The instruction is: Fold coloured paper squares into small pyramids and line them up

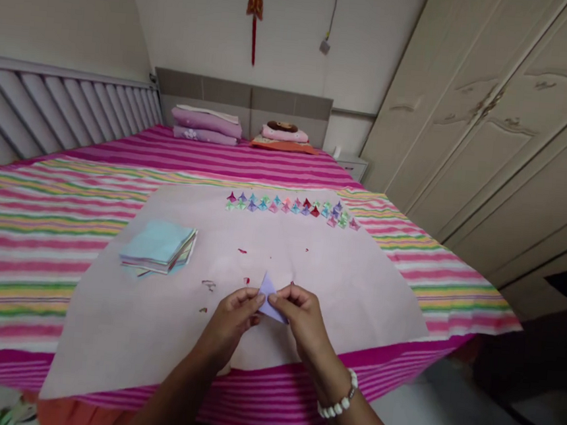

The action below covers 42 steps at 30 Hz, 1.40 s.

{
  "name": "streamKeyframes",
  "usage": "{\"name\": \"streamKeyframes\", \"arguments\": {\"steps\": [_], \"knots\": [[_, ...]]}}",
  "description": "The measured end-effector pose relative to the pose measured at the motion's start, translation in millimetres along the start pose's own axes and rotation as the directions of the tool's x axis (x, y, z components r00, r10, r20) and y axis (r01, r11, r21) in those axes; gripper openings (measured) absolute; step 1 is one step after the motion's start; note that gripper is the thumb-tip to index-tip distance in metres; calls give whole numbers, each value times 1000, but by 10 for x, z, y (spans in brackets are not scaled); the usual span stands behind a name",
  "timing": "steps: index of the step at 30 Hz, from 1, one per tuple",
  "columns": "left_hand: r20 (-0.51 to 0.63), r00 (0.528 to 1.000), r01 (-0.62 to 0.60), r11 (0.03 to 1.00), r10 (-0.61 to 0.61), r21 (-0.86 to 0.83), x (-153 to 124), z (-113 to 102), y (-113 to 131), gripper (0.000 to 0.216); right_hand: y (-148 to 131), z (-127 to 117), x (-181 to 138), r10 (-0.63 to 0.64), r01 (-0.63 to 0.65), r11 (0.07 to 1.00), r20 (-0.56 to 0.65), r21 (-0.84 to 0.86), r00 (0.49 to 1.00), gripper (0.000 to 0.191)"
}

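Observation:
A small lavender paper piece [268, 299], folded to a point, is held between both of my hands just above a large pale sheet [357, 278] spread on the bed. My left hand [231, 317] pinches its left edge with closed fingers. My right hand [301, 316], with a white bead bracelet on the wrist, pinches its right side. A stack of square coloured papers [159, 246], light blue on top, lies to the left. Several small folded paper shapes [291, 207] in many colours stand in rows at the far side of the sheet.
The bed has a pink, green and yellow striped cover [39, 217]. Folded bedding and pillows [206, 126] sit by the headboard. A tall cream wardrobe [494, 125] stands on the right. Tiny paper scraps [207, 285] lie on the sheet near my hands.

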State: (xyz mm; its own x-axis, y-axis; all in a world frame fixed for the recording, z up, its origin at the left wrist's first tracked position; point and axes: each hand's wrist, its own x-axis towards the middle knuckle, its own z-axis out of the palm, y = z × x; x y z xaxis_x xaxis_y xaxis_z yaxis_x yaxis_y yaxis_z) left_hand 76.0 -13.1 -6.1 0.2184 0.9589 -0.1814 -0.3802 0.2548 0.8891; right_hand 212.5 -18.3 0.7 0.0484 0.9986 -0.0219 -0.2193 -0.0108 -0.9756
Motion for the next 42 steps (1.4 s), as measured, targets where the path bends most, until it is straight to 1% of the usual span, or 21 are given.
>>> {"name": "streamKeyframes", "arguments": {"steps": [4, 7, 10, 13, 18, 22, 25, 27, 29, 31, 34, 37, 38, 39, 40, 41, 42], "knots": [[-7, 1000, -13, 997, 12, -76, -17, -37, -21, 29, -40, 15, -52, 6, -9, 999, 67, 44, 998, 26], [44, 999, 17, 993, -12, -116, -28, -34, -38, 28, -86, 13, -83, 43, -55, 992, 106, 109, 993, 31], [111, 994, 40, 989, -24, -140, -47, -23, -55, 26, -107, -5, -102, 69, -83, 989, 118, 123, 991, 26], [158, 987, 62, 986, -37, -155, -62, -13, -68, 28, -102, -19, -115, 96, -113, 985, 130, 130, 987, 25], [129, 990, 77, 982, -55, -175, -73, -7, -68, 30, -96, -16, -134, 135, -160, 971, 150, 175, 979, 27], [138, 987, 107, 971, -79, -212, -77, -20, -77, 28, -81, -22, -136, 170, -200, 959, 155, 203, 973, 28], [140, 986, 120, 963, -88, -240, -68, -38, -103, 27, -56, -55, -122, 169, -199, 961, 161, 190, 972, 25], [148, 985, 117, 966, -84, -231, -57, -50, -127, 26, -49, -93, -109, 143, -164, 977, 153, 137, 978, 23], [151, 985, 111, 973, -81, -201, -47, -60, -147, 25, -59, -140, -95, 99, -109, 992, 153, 57, 983, 21], [130, 988, 103, 980, -81, -171, -41, -63, -158, 25, -77, -186, -85, 64, -63, 998, 176, -10, 982, 18], [77, 994, 85, 986, -75, -142, -44, -50, -158, 26, -90, -228, -76, 49, -36, 997, 214, -63, 976, 15], [17, 998, 57, 996, -56, -73, -54, -14, -150, 33, -60, -226, -71, 32, -15, 996, 187, -91, 982, 14], [-23, 999, 28, 999, -29, -23, -58, 1, -146, 37, -44, -217, -68, 22, -5, 995, 166, -100, 986, 15], [-72, 997, -22, 998, 26, 52, -62, 15, -142, 40, -26, -205, -65, 6, 11, 993, 143, -114, 990, 15], [-122, 986, -90, 984, 110, 155, -68, 29, -136, 42, -10, -189, -63, -15, 32, 990, 117, -138, 993, 15], [-162, 963, -166, 946, 217, 279, -75, 43, -128, 42, 4, -173, -60, -41, 57, 984, 90, -171, 995, 14], [-176, 928, -234, 882, 328, 409, -85, 56, -120, 41, 15, -155, -60, -76, 88, 973, 61, -214, 995, 14]]}}
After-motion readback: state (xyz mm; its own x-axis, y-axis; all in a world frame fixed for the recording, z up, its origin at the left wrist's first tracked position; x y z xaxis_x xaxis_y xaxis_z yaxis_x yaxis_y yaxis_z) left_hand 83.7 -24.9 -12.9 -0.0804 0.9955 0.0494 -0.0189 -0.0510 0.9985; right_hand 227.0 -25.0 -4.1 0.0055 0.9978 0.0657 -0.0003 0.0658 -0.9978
